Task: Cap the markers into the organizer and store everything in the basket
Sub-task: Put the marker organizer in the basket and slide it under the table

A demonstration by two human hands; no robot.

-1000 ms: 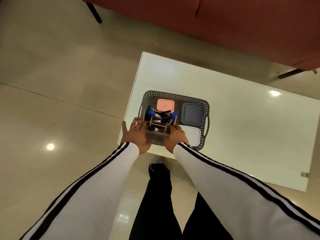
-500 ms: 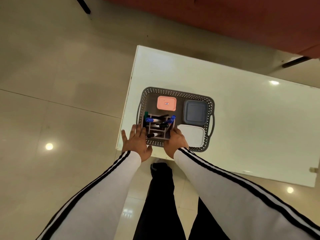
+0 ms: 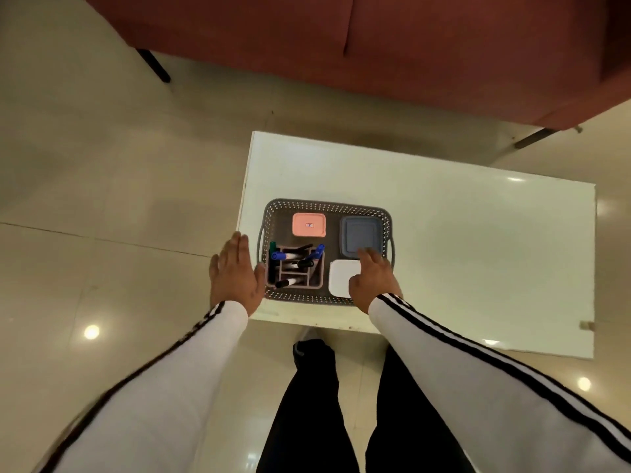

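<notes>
a white table (image 3: 444,233) stands on glossy beige floor tiles (image 3: 102,165); beyond the table, a red-brown sofa (image 3: 375,39) on dark legs.

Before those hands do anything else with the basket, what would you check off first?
1. Organizer inside the basket: ok, near-left corner.
2. Markers in the organizer: ok; whether every cap is on, cannot tell.
3. Pink box, grey box and white box in the basket: ok.
4. Nothing loose on the table: ok.
5. Left hand free: ok, flat and open beside the basket's left handle.
6. Right hand free: ok, open above the white box; contact, cannot tell.
</notes>
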